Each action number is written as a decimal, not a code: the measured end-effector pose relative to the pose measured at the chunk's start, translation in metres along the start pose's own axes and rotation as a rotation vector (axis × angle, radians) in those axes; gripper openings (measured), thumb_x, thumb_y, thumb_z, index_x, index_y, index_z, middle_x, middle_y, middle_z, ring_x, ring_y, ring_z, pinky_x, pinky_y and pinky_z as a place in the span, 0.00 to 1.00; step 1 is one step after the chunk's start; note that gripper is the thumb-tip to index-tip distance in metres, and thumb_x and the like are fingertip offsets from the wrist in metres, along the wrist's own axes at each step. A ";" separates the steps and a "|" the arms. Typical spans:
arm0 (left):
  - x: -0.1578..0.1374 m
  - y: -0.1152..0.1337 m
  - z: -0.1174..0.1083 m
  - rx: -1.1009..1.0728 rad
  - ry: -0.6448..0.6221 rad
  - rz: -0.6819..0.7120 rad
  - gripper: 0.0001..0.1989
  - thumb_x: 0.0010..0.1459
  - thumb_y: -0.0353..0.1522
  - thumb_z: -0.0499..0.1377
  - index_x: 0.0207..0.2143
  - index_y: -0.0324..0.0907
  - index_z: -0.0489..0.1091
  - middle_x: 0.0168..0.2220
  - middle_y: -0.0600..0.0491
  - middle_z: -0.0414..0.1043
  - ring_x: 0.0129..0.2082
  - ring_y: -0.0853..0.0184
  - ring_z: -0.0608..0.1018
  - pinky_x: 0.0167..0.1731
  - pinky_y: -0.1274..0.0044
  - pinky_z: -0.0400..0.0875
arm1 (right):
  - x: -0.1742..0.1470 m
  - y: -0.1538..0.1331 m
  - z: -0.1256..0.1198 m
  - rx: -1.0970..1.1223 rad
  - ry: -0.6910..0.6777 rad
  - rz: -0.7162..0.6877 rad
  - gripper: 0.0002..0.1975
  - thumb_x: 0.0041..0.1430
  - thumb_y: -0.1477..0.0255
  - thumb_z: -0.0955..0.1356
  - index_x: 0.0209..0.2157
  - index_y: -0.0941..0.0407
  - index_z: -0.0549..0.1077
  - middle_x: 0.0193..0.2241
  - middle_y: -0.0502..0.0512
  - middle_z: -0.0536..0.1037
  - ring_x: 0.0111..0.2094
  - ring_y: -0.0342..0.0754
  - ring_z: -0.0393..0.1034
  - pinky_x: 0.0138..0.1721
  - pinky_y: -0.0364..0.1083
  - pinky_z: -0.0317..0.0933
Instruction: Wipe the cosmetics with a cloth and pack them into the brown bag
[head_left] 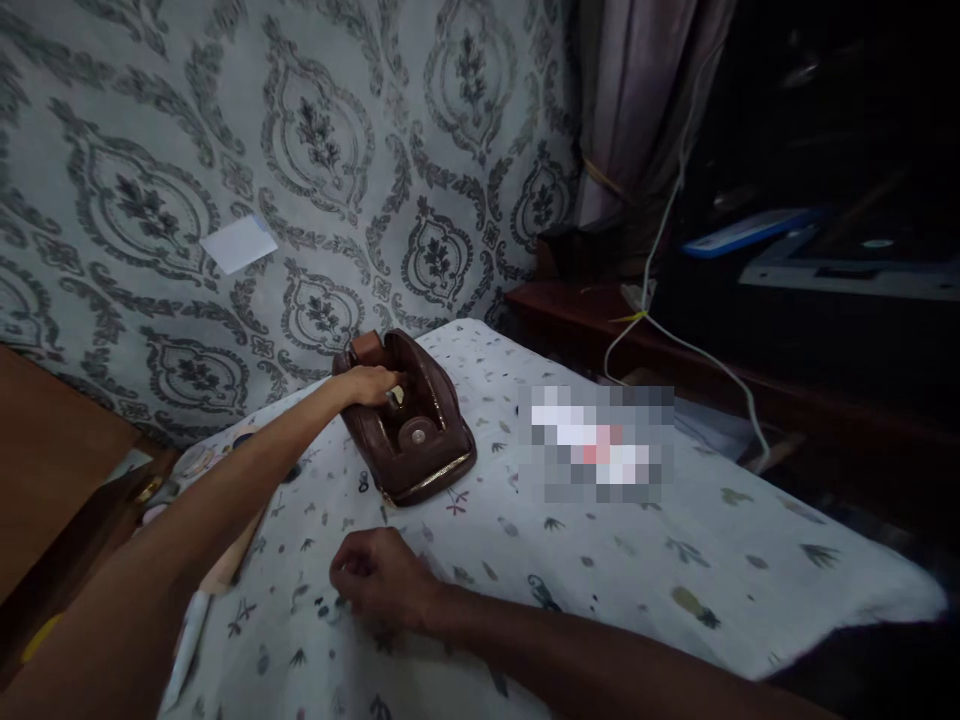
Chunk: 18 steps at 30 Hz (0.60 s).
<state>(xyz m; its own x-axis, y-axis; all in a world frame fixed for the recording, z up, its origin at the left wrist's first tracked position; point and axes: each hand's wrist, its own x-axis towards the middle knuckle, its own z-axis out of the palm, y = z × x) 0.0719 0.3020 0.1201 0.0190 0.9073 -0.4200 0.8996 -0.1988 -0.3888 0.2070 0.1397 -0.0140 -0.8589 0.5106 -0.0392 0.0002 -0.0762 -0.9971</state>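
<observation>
A dark brown zip bag [439, 475] lies unzipped on the white printed cloth, its round snap flap and brass zip facing me. My left hand [371, 385] reaches over its left rim into the opening. The fingers are closed around a small, pale yellowish thing [397, 396] whose kind I cannot make out. My right hand [382, 578] rests on the cloth in front of the bag, loosely curled with nothing visible in it.
The printed cloth [585, 570] covers the surface. A blurred-out patch [596, 445] hides something to the right. Several items lie by my left forearm, including a white tube-like thing [187, 640]. A white cable [664, 230] hangs at the right. Patterned wallpaper [322, 130] stands behind.
</observation>
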 end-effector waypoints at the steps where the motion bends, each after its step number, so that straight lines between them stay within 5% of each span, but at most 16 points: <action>1: 0.000 -0.001 0.001 -0.004 0.000 -0.003 0.31 0.57 0.33 0.58 0.64 0.46 0.58 0.55 0.42 0.73 0.54 0.53 0.76 0.46 0.69 0.73 | 0.000 -0.001 0.000 0.001 -0.005 0.005 0.06 0.49 0.81 0.68 0.28 0.60 0.77 0.19 0.44 0.70 0.20 0.38 0.64 0.25 0.38 0.56; 12: 0.002 -0.008 0.014 -0.126 0.019 -0.008 0.30 0.57 0.39 0.61 0.60 0.43 0.62 0.52 0.44 0.76 0.49 0.56 0.79 0.43 0.74 0.73 | -0.004 -0.004 0.000 0.158 -0.098 -0.005 0.07 0.52 0.75 0.70 0.22 0.60 0.72 0.17 0.44 0.69 0.17 0.36 0.62 0.21 0.37 0.56; 18: 0.008 -0.012 0.020 -0.210 0.068 -0.021 0.26 0.57 0.43 0.60 0.56 0.44 0.67 0.51 0.45 0.77 0.48 0.56 0.79 0.41 0.74 0.73 | -0.044 -0.080 -0.002 0.389 -0.456 -0.129 0.25 0.47 0.50 0.73 0.24 0.60 0.70 0.22 0.48 0.72 0.20 0.37 0.66 0.23 0.38 0.60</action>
<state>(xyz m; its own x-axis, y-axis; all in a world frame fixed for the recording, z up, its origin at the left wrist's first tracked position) 0.0522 0.3047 0.1050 0.0221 0.9347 -0.3548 0.9711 -0.1044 -0.2144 0.2464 0.1252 0.0674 -0.9723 0.1246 0.1976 -0.2312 -0.3897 -0.8915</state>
